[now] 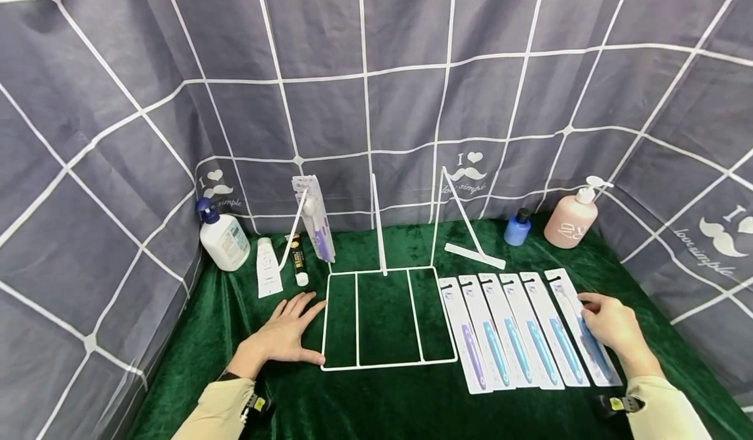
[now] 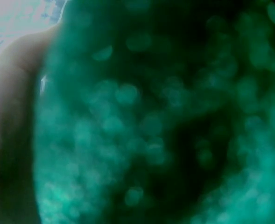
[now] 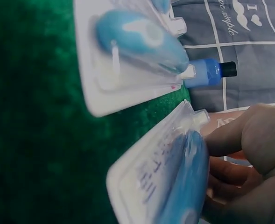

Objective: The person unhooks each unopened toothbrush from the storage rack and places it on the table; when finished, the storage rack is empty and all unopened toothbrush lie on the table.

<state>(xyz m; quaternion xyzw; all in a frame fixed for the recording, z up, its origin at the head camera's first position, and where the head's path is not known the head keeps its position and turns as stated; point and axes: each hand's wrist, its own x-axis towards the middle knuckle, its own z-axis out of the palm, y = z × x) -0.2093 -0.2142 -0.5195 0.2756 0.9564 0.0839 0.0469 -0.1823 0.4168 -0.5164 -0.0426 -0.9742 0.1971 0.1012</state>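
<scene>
A packaged toothbrush with a blue handle [image 1: 595,352] lies at the right end of a row, and my right hand [image 1: 614,327] pinches its right edge. In the right wrist view that toothbrush stands tilted beside my fingers [image 3: 228,133]. To its left several more packaged toothbrushes [image 1: 538,335] lie side by side, mostly blue, with a purple one [image 1: 473,355] at the left end. My left hand [image 1: 281,337] rests spread on the green cloth, thumb and fingertips right at the left side of a white wire rack [image 1: 388,366]. Another packaged toothbrush [image 1: 320,231] stands upright at the rack's back left.
At the back left stand a white pump bottle [image 1: 226,242], a white tube [image 1: 268,270] and a black tube [image 1: 298,257]. A small blue bottle [image 1: 518,229] and a pink pump bottle [image 1: 570,221] are at the back right. Grey curtain [image 1: 412,106] encloses the green cloth [image 1: 382,401].
</scene>
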